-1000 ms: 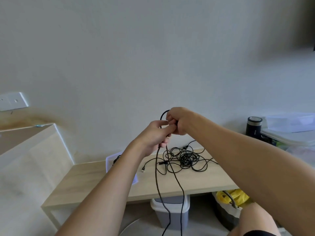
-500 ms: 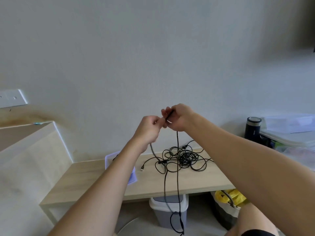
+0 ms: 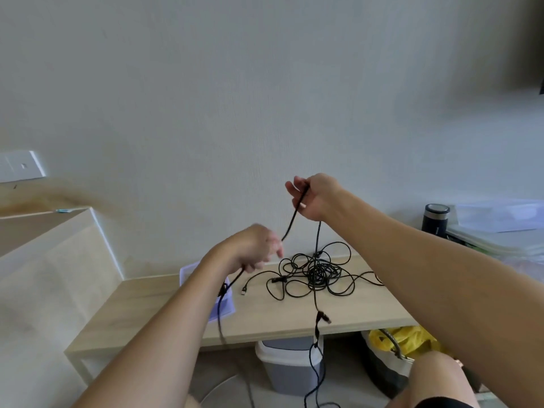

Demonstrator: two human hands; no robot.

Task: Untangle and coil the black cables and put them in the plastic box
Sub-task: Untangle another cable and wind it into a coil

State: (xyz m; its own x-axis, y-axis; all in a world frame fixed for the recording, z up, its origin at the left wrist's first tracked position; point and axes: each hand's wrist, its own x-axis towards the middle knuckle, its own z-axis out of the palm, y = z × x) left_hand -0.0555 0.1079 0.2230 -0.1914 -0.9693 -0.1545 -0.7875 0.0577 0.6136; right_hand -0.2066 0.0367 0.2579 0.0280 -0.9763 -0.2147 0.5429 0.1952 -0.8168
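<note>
I hold one black cable (image 3: 290, 223) in both hands. My right hand (image 3: 313, 197) is raised and grips it with curled fingers. My left hand (image 3: 253, 250) is lower and to the left; it is blurred, but its fingers appear to be closed round the same cable. The span between the hands runs diagonally, from upper right to lower left, and looks nearly taut. Below the left hand the cable hangs past the plastic box (image 3: 228, 306) and over the front edge of the bench (image 3: 368, 307). A second strand drops from the right hand, passes in front of the tangle (image 3: 319, 272) and continues towards the floor. The tangle lies on the bench beyond and below both hands, almost directly under the right hand, which is the nearer one. The box sits under my left forearm, so I judge that a finished coil would go in from the left hand.
</note>
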